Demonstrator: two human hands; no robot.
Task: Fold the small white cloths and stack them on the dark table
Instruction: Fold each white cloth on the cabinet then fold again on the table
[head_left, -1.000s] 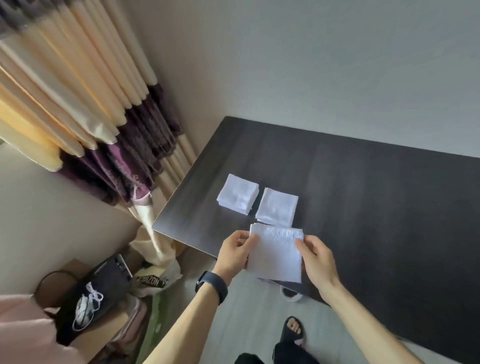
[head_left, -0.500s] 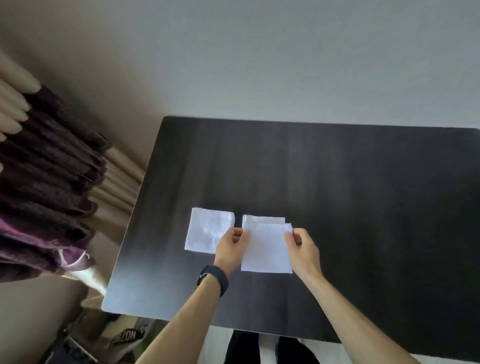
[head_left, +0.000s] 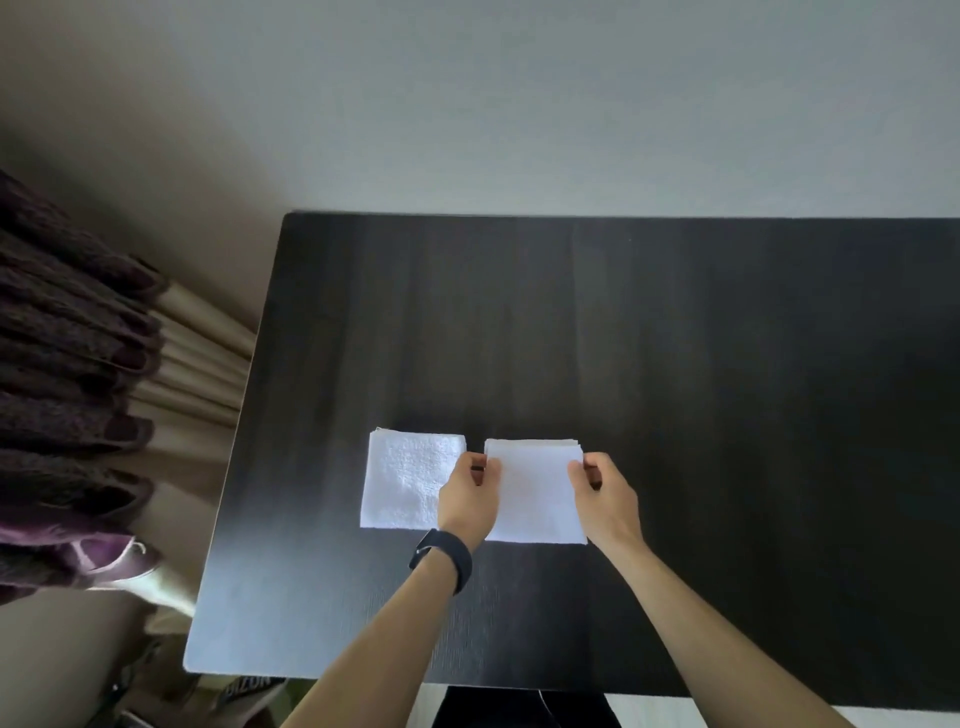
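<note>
Two piles of folded white cloths lie side by side on the dark table (head_left: 675, 364). The left pile (head_left: 405, 483) is free of my hands. On the right pile lies a folded white cloth (head_left: 535, 493), edges of the cloths beneath showing at its far side. My left hand (head_left: 467, 493), with a dark watch on its wrist, pinches that cloth's left edge. My right hand (head_left: 605, 493) pinches its right edge. The cloth looks flat on the pile.
A pale wall runs along the table's far edge. Cream and purple curtains (head_left: 78, 389) hang to the left of the table. Bags (head_left: 244, 696) lie on the floor by the table's near left corner. My legs show below the near edge.
Both hands carried the folded cloth from off the table's near edge forward and set it down onto the right pile. The view swung from the curtains to face the table squarely.
</note>
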